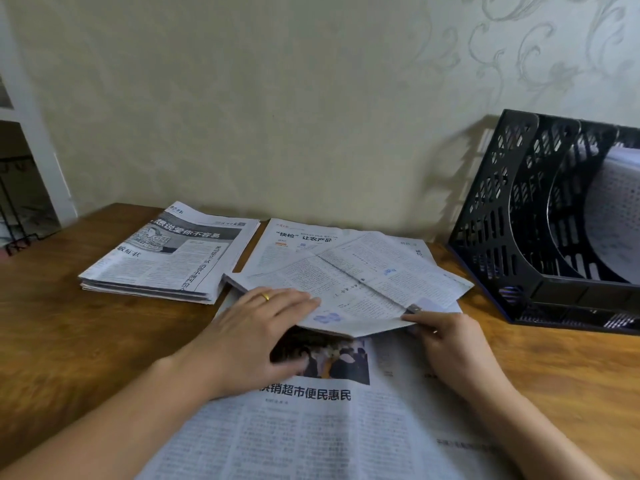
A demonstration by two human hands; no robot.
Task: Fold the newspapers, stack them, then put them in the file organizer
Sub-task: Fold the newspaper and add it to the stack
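Note:
A large newspaper (pixel 311 427) lies open on the wooden table (pixel 69 334) in front of me, its far part (pixel 363 285) lifted and turned back toward me. My left hand (pixel 256 327) grips this flap at its left, fingers on top and thumb underneath. My right hand (pixel 446 337) pinches the flap's near edge on the right. A stack of folded newspapers (pixel 173 258) sits at the back left. Another sheet (pixel 294 240) lies flat behind the flap. The black mesh file organizer (pixel 502 237) stands at the right, with some white paper in a far slot.
A wallpapered wall (pixel 277 98) runs right behind the table. At the far left there is a white door frame (pixel 38 133) and a dark wire rack (pixel 20 230) on the floor. Bare wood shows at the table's left (pixel 52 358) and right (pixel 571 375).

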